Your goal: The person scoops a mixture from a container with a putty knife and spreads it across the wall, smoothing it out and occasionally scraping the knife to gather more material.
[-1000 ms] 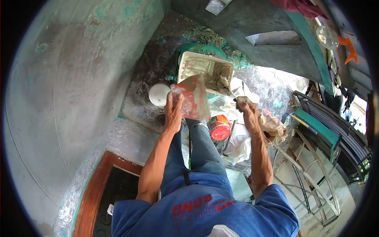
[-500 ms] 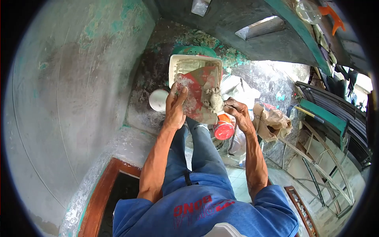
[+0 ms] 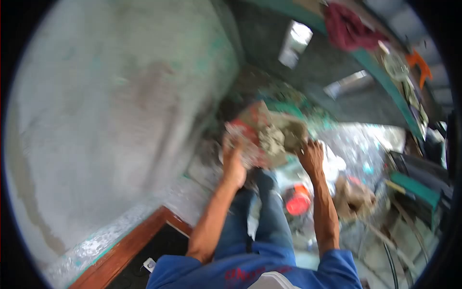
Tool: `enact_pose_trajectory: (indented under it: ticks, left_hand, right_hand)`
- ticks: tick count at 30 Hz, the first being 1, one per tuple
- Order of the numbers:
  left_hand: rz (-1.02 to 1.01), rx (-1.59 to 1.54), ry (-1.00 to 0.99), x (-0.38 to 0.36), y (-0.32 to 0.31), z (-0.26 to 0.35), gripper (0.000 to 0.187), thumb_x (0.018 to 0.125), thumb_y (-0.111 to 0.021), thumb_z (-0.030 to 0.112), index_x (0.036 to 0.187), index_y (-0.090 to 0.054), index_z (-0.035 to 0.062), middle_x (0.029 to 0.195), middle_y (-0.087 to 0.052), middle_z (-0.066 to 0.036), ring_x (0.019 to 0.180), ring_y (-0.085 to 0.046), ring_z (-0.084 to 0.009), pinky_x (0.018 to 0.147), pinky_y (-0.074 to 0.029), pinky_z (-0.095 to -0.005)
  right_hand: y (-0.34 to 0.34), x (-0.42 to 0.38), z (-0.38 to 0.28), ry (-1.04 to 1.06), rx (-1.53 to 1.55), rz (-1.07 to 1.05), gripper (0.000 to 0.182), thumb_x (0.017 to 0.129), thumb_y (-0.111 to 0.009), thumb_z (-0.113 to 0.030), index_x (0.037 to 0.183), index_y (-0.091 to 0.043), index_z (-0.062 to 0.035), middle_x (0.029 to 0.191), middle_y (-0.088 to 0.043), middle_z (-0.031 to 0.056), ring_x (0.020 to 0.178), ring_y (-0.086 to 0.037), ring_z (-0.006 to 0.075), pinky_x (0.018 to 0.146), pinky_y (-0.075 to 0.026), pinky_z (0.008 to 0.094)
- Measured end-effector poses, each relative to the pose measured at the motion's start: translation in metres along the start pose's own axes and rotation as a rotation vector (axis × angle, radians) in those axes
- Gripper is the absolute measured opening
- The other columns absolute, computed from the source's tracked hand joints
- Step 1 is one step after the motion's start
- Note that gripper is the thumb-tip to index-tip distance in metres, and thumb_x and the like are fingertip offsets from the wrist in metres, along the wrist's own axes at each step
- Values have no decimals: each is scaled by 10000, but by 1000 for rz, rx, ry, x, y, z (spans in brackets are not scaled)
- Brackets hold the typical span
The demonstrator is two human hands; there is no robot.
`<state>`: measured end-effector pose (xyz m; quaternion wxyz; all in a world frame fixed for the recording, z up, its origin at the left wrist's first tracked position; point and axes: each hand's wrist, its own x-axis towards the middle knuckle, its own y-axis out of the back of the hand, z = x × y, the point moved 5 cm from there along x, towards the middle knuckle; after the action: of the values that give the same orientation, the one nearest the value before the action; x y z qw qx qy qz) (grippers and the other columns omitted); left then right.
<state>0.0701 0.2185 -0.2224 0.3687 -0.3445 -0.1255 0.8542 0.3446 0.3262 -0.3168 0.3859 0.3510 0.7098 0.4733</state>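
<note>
My left hand [image 3: 234,166] grips the near-left edge of a flat red board [image 3: 245,132] smeared with grey, thumb on top. A lump of wet grey mortar [image 3: 272,140] sits on the board's right part. My right hand [image 3: 312,156] is closed just right of the board, beside a mortar-coloured surface [image 3: 294,137]. Motion blur hides what its fingers hold. Behind the board, the mortar tub is mostly covered, with a green rim or basin [image 3: 285,109] showing beyond it.
A red-and-orange bucket [image 3: 298,201] stands by my legs, with a white sack [image 3: 332,164] and a torn brown paper bag [image 3: 355,198] to the right. A bare grey wall [image 3: 120,120] rises on the left. A wooden frame [image 3: 125,245] edges a dark opening below.
My view has swung left, so the scene sits lower and further right. The mortar lump now lies further in on the board, and my right hand has drawn off to its right.
</note>
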Motion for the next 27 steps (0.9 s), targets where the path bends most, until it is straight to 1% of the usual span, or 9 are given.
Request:
enact_pose_trajectory:
  ticks: [3,7,9,10,11,13,16,23,27]
  left_hand:
    - [-4,-146,69,-6,2,-5,590,1044,-713,200,1551,-412,158,1465,-540,-68,1341,-559,-232,1128,-482,-445]
    - [-22,-288,93,-34,-26,16,456,1070,-661,154,1489,-482,181,1437,-588,-42,1334,-566,-213,1124,-483,-424]
    - [-21,-285,80,-40,-47,28,451,1067,-666,149,1478,-486,192,1390,-604,-34,1302,-579,-198,1093,-498,-399]
    - [3,-267,75,-45,-52,31,446,1065,-671,144,1468,-489,203,1342,-620,-27,1270,-592,-184,1062,-513,-374]
    - [0,-264,74,-46,-57,35,446,1065,-671,144,1468,-489,203,1342,-620,-27,1270,-592,-184,1062,-513,-374]
    - [24,-342,3,-35,-71,47,442,1072,-661,129,1479,-491,160,1342,-631,-53,1223,-637,-196,1049,-526,-371]
    - [28,-391,-62,-19,-105,87,432,1070,-670,138,1466,-501,114,1314,-647,-54,1218,-640,-189,1044,-527,-349]
    - [-32,-350,-243,18,-160,175,379,1025,-723,112,1375,-605,29,1332,-655,-91,1226,-637,-198,1071,-522,-330]
    - [-41,-61,-318,8,-134,190,597,1043,-709,149,1556,-445,-4,1469,-612,-168,1323,-603,-261,1133,-485,-391]
  right_hand:
    - [38,2,-40,83,-80,329,576,888,-759,-224,1435,-630,-100,1456,-586,211,1287,-545,454,1073,-435,553]
    - [68,-37,-101,-100,1762,-261,845,880,-802,-102,1624,-404,-81,1643,-454,176,1485,-455,361,1225,-347,484]
    - [102,-32,-158,58,1885,-161,828,942,-792,-153,1636,-362,-19,1671,-409,149,1542,-379,274,1226,-365,426]
    - [128,-26,-179,-32,1824,-21,617,976,-783,-206,1493,-523,11,1434,-614,131,1313,-589,230,1030,-517,363]
    - [132,-15,-191,-30,1827,-17,617,976,-783,-206,1493,-523,11,1434,-614,131,1313,-589,230,1030,-517,363]
    - [126,9,-201,-303,2068,-37,341,987,-780,-238,1242,-665,-42,1052,-708,38,901,-656,131,733,-519,280]
    - [199,51,-238,-273,2220,71,197,1001,-771,-264,1040,-680,-94,797,-636,-48,639,-534,58,576,-399,242]
    - [225,140,-266,-91,1948,-129,229,1023,-739,-255,1136,-688,-62,962,-700,5,796,-632,99,683,-498,272]
    - [275,202,-282,166,2360,48,373,1059,-674,-224,1365,-615,-18,1228,-716,79,1113,-688,185,948,-566,354]
